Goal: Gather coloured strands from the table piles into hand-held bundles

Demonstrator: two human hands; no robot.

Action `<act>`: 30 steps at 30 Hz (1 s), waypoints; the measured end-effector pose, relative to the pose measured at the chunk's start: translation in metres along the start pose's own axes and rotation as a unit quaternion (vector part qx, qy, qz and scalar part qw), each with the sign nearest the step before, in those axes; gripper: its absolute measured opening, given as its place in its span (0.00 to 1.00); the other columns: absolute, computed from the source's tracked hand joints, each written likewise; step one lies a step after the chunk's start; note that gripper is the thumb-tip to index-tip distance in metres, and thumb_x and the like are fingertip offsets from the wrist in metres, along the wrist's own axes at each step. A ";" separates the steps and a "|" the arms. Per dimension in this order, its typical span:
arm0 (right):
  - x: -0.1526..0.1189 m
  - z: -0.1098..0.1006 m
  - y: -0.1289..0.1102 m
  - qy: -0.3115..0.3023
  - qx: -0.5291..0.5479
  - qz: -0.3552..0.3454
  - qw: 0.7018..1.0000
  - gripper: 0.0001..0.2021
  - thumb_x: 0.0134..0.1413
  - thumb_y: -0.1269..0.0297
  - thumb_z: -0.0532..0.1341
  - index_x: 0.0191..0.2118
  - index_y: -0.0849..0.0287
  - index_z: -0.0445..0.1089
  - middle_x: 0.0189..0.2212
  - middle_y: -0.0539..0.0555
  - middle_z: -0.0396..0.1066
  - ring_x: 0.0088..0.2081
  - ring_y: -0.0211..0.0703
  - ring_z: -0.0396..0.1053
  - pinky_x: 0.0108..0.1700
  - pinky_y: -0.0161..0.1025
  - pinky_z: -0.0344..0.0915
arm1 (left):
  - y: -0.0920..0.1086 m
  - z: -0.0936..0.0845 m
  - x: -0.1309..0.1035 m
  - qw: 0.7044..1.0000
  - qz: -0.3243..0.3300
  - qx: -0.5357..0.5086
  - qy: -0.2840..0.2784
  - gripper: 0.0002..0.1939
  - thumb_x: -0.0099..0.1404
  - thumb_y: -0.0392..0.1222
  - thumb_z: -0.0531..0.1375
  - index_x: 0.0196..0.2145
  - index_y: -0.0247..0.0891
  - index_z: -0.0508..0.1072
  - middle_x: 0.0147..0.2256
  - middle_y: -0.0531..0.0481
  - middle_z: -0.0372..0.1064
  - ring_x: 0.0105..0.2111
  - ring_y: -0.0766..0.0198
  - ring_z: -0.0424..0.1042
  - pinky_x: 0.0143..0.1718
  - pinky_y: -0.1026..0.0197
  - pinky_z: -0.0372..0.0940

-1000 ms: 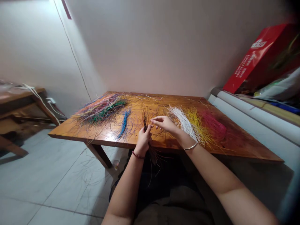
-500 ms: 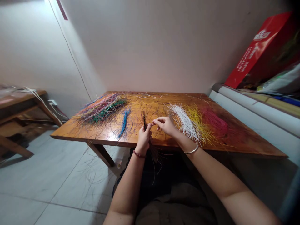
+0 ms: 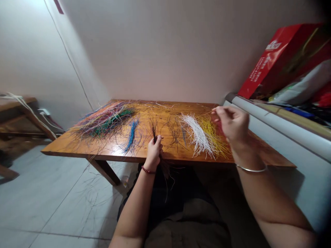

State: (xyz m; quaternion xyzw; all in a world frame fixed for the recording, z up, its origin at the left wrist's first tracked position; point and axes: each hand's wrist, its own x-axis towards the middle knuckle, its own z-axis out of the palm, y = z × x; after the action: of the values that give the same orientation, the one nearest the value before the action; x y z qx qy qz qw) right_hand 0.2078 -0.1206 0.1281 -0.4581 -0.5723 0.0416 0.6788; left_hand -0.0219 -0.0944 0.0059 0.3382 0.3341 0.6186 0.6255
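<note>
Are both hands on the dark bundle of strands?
No, only the left hand grips the dark bundle; the right hand is apart from it, out past the white strands.

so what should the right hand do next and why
Probably lay the thin strand with the loose dark strands on the table: the right hand seems to pinch it near the yellow bundle, where it could get mixed in, while the left hand has the dark bundle gripped.
</note>
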 end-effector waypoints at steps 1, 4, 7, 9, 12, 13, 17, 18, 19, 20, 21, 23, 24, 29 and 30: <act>0.006 -0.013 -0.004 0.028 0.003 -0.006 1.000 0.09 0.52 0.60 0.59 0.30 0.59 0.72 0.27 0.55 0.71 0.28 0.39 0.68 0.25 0.35 0.65 | 0.001 0.001 0.000 1.000 -0.001 -0.009 0.003 0.19 0.49 0.52 0.64 0.31 0.36 0.66 0.16 0.63 0.39 0.12 0.78 0.40 0.11 0.73 0.37; 0.017 -0.045 -0.014 0.062 -0.003 0.002 0.998 0.06 0.50 0.63 0.60 0.27 0.58 0.72 0.27 0.56 0.71 0.25 0.37 0.67 0.21 0.33 0.61 | 0.004 0.001 0.001 1.000 -0.007 -0.029 -0.001 0.18 0.48 0.50 0.64 0.31 0.35 0.66 0.17 0.63 0.40 0.12 0.79 0.41 0.11 0.73 0.37; 0.017 -0.056 -0.015 0.023 -0.014 0.048 0.998 0.06 0.48 0.63 0.61 0.27 0.58 0.73 0.27 0.55 0.71 0.22 0.35 0.65 0.18 0.32 0.58 | 0.008 0.000 0.001 0.999 -0.014 -0.041 -0.018 0.17 0.49 0.49 0.64 0.31 0.35 0.66 0.17 0.63 0.39 0.12 0.79 0.40 0.11 0.73 0.36; 0.015 -0.051 -0.008 -0.024 -0.006 0.075 0.997 0.07 0.46 0.61 0.62 0.27 0.60 0.72 0.26 0.54 0.71 0.24 0.36 0.66 0.19 0.31 0.59 | 0.010 -0.002 0.001 0.998 -0.018 -0.050 -0.028 0.16 0.50 0.49 0.64 0.30 0.36 0.65 0.16 0.64 0.38 0.11 0.78 0.39 0.11 0.73 0.35; 0.012 -0.027 0.007 -0.118 0.014 0.115 0.986 0.10 0.45 0.59 0.62 0.27 0.61 0.73 0.26 0.55 0.72 0.25 0.36 0.67 0.21 0.31 0.60 | 0.018 -0.002 -0.004 0.998 -0.027 -0.059 -0.029 0.16 0.51 0.48 0.64 0.30 0.36 0.64 0.16 0.64 0.38 0.11 0.78 0.38 0.10 0.73 0.34; 0.012 -0.016 0.012 -0.153 0.020 0.128 0.980 0.10 0.45 0.59 0.62 0.27 0.62 0.73 0.26 0.55 0.72 0.25 0.36 0.66 0.21 0.31 0.60 | 0.023 -0.003 -0.008 0.997 -0.029 -0.060 -0.027 0.16 0.50 0.48 0.64 0.30 0.36 0.64 0.16 0.63 0.39 0.11 0.78 0.38 0.10 0.73 0.34; 0.013 0.044 0.032 -0.270 0.037 0.195 0.942 0.10 0.48 0.60 0.60 0.29 0.63 0.73 0.31 0.57 0.72 0.23 0.33 0.64 0.22 0.30 0.58 | 0.053 -0.010 -0.026 0.996 0.013 -0.082 -0.013 0.15 0.52 0.48 0.64 0.29 0.37 0.63 0.17 0.63 0.39 0.11 0.79 0.37 0.09 0.73 0.34; 0.014 0.061 0.037 -0.290 0.038 0.219 0.931 0.10 0.49 0.61 0.59 0.30 0.63 0.73 0.32 0.58 0.73 0.23 0.31 0.63 0.21 0.29 0.57 | 0.062 -0.015 -0.031 0.996 0.029 -0.089 -0.012 0.15 0.52 0.48 0.63 0.29 0.38 0.63 0.17 0.62 0.39 0.11 0.79 0.37 0.09 0.73 0.34; 0.014 0.078 0.043 -0.306 0.037 0.243 0.920 0.10 0.49 0.62 0.59 0.31 0.64 0.73 0.33 0.58 0.73 0.22 0.30 0.62 0.20 0.28 0.56 | 0.071 -0.019 -0.037 0.994 0.045 -0.098 -0.010 0.14 0.53 0.48 0.63 0.29 0.38 0.63 0.17 0.62 0.38 0.11 0.78 0.37 0.09 0.73 0.35; 0.015 0.095 0.048 -0.320 0.035 0.264 0.909 0.10 0.50 0.63 0.58 0.31 0.64 0.73 0.34 0.59 0.73 0.22 0.29 0.62 0.20 0.28 0.54 | 0.080 -0.024 -0.042 0.992 0.063 -0.107 0.001 0.14 0.53 0.47 0.63 0.28 0.38 0.63 0.17 0.62 0.38 0.11 0.78 0.37 0.09 0.73 0.35; 0.015 0.112 0.052 -0.334 0.029 0.278 0.900 0.10 0.51 0.64 0.57 0.31 0.64 0.72 0.35 0.58 0.73 0.21 0.29 0.62 0.19 0.28 0.52 | 0.087 -0.030 -0.047 0.991 0.075 -0.114 0.004 0.13 0.53 0.46 0.63 0.28 0.38 0.63 0.17 0.62 0.38 0.11 0.78 0.37 0.09 0.73 0.36; 0.016 0.143 0.061 -0.359 0.007 0.289 0.887 0.10 0.52 0.64 0.56 0.31 0.64 0.72 0.35 0.58 0.73 0.22 0.29 0.63 0.20 0.28 0.51 | 0.098 -0.039 -0.056 0.987 0.096 -0.130 0.015 0.12 0.54 0.46 0.62 0.28 0.38 0.63 0.17 0.61 0.37 0.11 0.78 0.37 0.09 0.73 0.36; 0.016 0.157 0.065 -0.368 -0.007 0.290 0.884 0.10 0.53 0.65 0.56 0.31 0.64 0.72 0.35 0.58 0.73 0.23 0.30 0.63 0.20 0.28 0.52 | 0.102 -0.043 -0.059 0.986 0.100 -0.135 0.019 0.12 0.55 0.47 0.62 0.28 0.38 0.64 0.17 0.61 0.37 0.11 0.78 0.37 0.09 0.73 0.36; 0.017 0.212 0.087 -0.361 -0.113 0.313 0.871 0.10 0.54 0.65 0.56 0.31 0.66 0.71 0.27 0.56 0.72 0.22 0.30 0.64 0.22 0.27 0.55 | 0.106 -0.051 -0.063 0.986 0.083 -0.142 0.027 0.11 0.56 0.46 0.61 0.29 0.38 0.63 0.18 0.61 0.36 0.11 0.78 0.37 0.09 0.74 0.37; 0.017 0.220 0.093 -0.354 -0.128 0.318 0.870 0.10 0.53 0.66 0.56 0.30 0.67 0.71 0.25 0.56 0.72 0.21 0.30 0.64 0.22 0.26 0.55 | 0.105 -0.052 -0.062 0.987 0.077 -0.141 0.027 0.11 0.56 0.45 0.61 0.29 0.38 0.63 0.18 0.61 0.36 0.11 0.78 0.37 0.09 0.74 0.37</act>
State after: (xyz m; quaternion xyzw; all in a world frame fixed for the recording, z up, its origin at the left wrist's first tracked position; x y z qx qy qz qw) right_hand 0.0774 0.0692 0.0623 -0.6528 -0.5978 0.3416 0.3159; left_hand -0.1240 -0.1550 0.0651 0.2546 0.2336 0.7147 0.6081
